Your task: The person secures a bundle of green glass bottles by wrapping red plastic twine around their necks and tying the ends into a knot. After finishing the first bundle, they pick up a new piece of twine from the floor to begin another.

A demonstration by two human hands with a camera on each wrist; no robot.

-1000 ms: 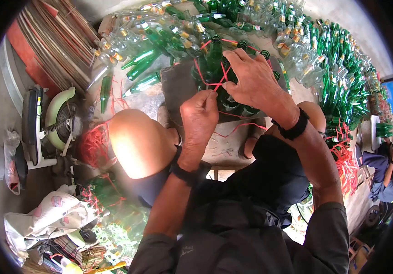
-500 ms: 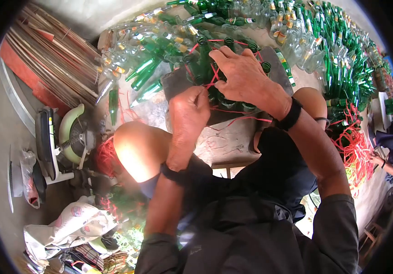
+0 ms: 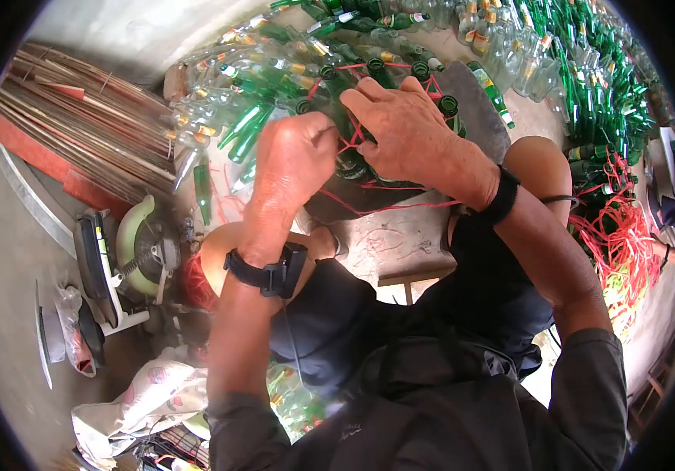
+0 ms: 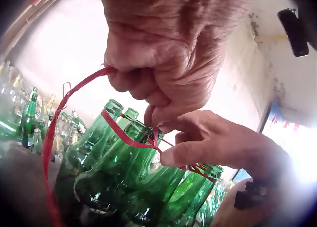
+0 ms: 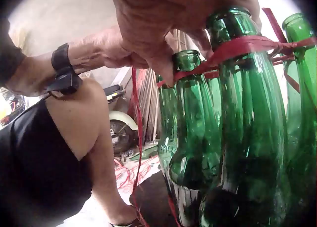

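Note:
Several green glass bottles [image 3: 449, 110] stand upright in a tight bundle on a dark slab [image 3: 478, 98]. Red plastic strap [image 5: 242, 46] runs round their necks and crosses between them. My left hand [image 3: 294, 157], curled into a fist left of the bundle, grips the strap; in the left wrist view a loose length of strap [image 4: 47, 153] hangs from that fist. Over the bottle tops lies my right hand [image 3: 416, 137], fingers bent around the necks. Its thumb [image 4: 173, 155] pinches the strap near the crossing. The bottles partly hide its other fingertips.
Loose bottles [image 3: 251, 125] lie beyond the slab, and a large heap of bottles [image 3: 588, 78] covers the right side. Tangled red strap [image 3: 616, 228] hangs at the right. Bundled wooden strips [image 3: 78, 125] and a wheeled machine [image 3: 137, 251] stand at the left.
My left hand has moved left and away from the crossing, drawing the strap with it. The right hand keeps its place on the bottle necks while the head view shifts.

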